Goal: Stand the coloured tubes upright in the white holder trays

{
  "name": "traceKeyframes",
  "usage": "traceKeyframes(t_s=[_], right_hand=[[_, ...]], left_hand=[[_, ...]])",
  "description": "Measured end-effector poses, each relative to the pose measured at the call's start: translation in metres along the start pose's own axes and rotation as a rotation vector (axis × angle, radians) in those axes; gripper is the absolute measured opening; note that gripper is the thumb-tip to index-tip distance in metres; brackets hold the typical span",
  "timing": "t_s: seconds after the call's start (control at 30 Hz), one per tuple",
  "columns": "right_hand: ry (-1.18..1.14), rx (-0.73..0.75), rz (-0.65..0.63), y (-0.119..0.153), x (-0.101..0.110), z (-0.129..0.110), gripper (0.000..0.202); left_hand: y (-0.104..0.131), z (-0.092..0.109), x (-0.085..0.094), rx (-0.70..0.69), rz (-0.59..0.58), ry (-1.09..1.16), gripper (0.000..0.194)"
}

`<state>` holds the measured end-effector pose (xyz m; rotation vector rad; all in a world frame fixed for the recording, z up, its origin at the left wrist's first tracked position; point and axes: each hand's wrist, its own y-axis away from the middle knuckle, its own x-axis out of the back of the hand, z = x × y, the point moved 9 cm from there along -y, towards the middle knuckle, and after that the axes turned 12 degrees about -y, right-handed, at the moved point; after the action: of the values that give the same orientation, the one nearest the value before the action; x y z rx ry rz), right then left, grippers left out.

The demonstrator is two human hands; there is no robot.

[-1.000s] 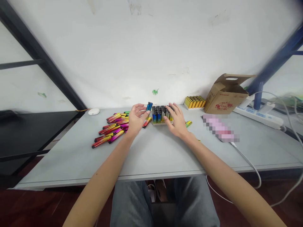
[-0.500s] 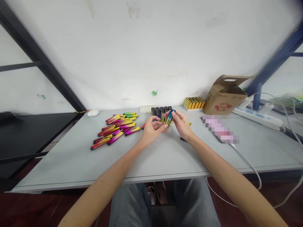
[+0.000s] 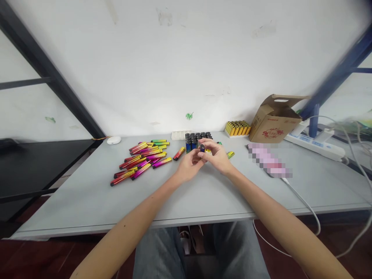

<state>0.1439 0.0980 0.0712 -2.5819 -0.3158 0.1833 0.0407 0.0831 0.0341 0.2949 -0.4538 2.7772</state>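
Observation:
In front of me my left hand [image 3: 190, 164] and my right hand [image 3: 217, 155] meet with bent fingers around one small tube [image 3: 202, 147]. Its dark round end faces up towards me, and the fingers hide most of its body. Just behind the hands stand several upright blue tubes with black tops [image 3: 193, 141], packed in rows. A red-and-yellow shiny tube [image 3: 179, 153] lies by itself to the left of my left hand. Beyond my right hand, a green-yellow piece [image 3: 230, 155] lies on the table, partly covered.
Shiny red, purple, yellow and green tubes [image 3: 145, 157] lie heaped at the left on the grey table [image 3: 174, 201]. At the back are a white holed tray [image 3: 178, 135], yellow cylinders [image 3: 238, 128], an open carton [image 3: 270, 124] and a power strip [image 3: 316, 145]. A white earbud case [image 3: 114, 140] sits back left.
The tube in my hands has turned from showing its blue-yellow side to showing its dark end. My hands have drawn closer together, and the lone red-and-yellow tube now shows fully.

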Motion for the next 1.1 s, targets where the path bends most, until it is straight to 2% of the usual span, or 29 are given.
traceKeyframes(t_s=[0.1,0.27,0.4,0.6,0.77,0.87,1.0,1.1], right_hand=[[-0.041,-0.033,0.021,-0.001,0.005,0.002,0.033],[-0.104,-0.120,0.013,-0.001,0.010,0.010,0.032],[-0.111,-0.136,0.009,0.000,0.011,0.012,0.030],[-0.111,-0.104,-0.037,-0.002,0.007,0.008,0.025],[0.109,0.009,0.077,-0.002,0.017,0.001,0.026],[0.155,0.055,0.083,0.000,0.016,-0.003,0.021],[0.124,0.094,0.016,0.004,0.005,-0.011,0.018],[0.137,0.089,0.019,0.005,0.003,-0.014,0.018]], left_hand=[[0.000,0.005,-0.003,-0.004,-0.061,0.060,0.035],[0.003,0.004,-0.012,0.117,-0.193,0.302,0.039],[0.006,0.005,-0.014,0.149,-0.226,0.398,0.037],[0.004,0.005,-0.009,0.132,-0.160,0.338,0.043],[-0.001,-0.001,0.009,0.100,0.029,0.043,0.038],[-0.002,-0.002,0.018,0.091,0.120,-0.017,0.038],[-0.002,0.003,0.019,0.067,0.143,-0.023,0.036],[-0.001,0.004,0.018,0.073,0.138,-0.015,0.035]])
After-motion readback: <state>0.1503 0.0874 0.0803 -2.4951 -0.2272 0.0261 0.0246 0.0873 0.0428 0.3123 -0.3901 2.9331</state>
